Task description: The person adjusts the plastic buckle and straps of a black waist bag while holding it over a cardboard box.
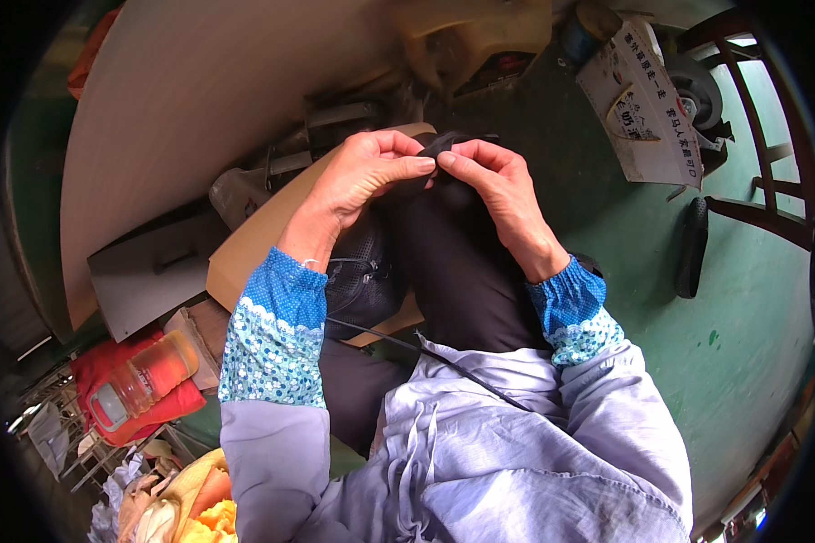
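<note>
Above my knees, my left hand (pixel 356 173) and my right hand (pixel 506 190) meet at a strip of black material (pixel 440 144), perhaps cloth or strap. Thumb and fingertips of each hand pinch it, close together. Part of it is hidden by my fingers and blends into my dark trousers (pixel 448 265). Below my left wrist is a black mesh-textured item (pixel 356 292), with what looks like a zip. A thin black cord (pixel 441 358) runs from near it across my lap. Behind my left forearm lies a piece of tan cardboard (pixel 255 241).
To the left are a grey metal panel with a handle (pixel 159 268), an orange-tinted plastic bottle (pixel 151 373) and a red bag (pixel 190 404). On the green floor (pixel 740 339) at right stand a white carton with writing (pixel 642 115), a wooden chair (pixel 764 220) and a black shoe (pixel 693 248).
</note>
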`<state>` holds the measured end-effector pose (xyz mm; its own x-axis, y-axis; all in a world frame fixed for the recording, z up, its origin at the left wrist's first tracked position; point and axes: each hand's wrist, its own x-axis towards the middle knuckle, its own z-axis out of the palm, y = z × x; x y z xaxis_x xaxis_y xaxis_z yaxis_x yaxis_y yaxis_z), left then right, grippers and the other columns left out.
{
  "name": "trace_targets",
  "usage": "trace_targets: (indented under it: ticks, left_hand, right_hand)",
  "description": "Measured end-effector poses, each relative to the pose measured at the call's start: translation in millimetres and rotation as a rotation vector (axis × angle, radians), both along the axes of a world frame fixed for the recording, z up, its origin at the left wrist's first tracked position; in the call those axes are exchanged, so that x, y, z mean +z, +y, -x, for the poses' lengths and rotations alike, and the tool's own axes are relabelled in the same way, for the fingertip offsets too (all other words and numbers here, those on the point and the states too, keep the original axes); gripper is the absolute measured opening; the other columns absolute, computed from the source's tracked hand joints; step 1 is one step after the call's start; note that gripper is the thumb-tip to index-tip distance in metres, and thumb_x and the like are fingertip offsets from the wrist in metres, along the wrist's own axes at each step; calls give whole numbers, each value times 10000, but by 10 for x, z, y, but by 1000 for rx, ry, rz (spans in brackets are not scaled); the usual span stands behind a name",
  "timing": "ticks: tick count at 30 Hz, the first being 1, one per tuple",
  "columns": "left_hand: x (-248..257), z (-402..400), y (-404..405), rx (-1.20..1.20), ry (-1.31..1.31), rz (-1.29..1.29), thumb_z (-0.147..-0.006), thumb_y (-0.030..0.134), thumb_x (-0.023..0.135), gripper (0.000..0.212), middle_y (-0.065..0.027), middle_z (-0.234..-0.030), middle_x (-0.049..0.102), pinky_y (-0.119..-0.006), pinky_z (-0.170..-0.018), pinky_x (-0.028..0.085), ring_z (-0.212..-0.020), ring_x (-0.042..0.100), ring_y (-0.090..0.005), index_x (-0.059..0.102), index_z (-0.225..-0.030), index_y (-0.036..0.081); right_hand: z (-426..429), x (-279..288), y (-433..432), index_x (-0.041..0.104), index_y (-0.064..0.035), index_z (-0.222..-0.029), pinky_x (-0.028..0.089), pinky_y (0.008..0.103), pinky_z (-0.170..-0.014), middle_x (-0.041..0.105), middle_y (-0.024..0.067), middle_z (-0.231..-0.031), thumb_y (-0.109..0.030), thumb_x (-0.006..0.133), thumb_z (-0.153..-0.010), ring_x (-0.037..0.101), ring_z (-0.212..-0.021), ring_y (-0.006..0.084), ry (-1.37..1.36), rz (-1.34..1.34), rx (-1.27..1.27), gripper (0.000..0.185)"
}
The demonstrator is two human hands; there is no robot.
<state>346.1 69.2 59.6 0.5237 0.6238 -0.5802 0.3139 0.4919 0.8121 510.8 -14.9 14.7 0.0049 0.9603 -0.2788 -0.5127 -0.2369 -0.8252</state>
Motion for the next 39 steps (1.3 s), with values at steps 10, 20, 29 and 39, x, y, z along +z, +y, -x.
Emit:
trace_targets:
  ticks: [10, 20, 29, 39]
  left_hand:
    - [121, -90, -3, -114, 84, -42, -834, 213, 668, 306, 0, -863, 627, -183, -635, 440, -752, 601, -86, 603, -1051, 7]
    - [90, -71, -42, -110, 85, -54, -839, 267, 667, 217, 60, -790, 570, -193, -640, 351, -702, 453, -42, 647, -909, 63]
    - [114, -94, -22, -153, 116, -87, -830, 331, 670, 246, 83, -764, 546, -199, -640, 337, -697, 434, -31, 662, -881, 90]
    - [78, -34, -24, -152, 122, -42, -858, 321, 636, 230, 93, -699, 520, -203, -640, 332, -672, 431, -18, 641, -766, 110]
  right_hand:
    - [42, -47, -96, 657, -7, -875, 427, 197, -683, 629, -4, -790, -191, 676, -823, 543, -744, 49, -155, -8, -66, 193]
    - [-336, -137, -46, 649, -9, -955, 441, 227, -748, 628, 11, -861, -209, 616, -872, 549, -805, 72, -527, -198, -98, 219]
    - [-463, -61, 284, 653, -6, -963, 434, 230, -734, 622, 7, -828, -291, 629, -877, 543, -780, 75, -331, -309, 450, 299]
    - [-848, -11, 276, 663, -25, -869, 404, 194, -655, 603, -5, -682, -233, 630, -853, 527, -648, 45, -398, -99, 695, 211]
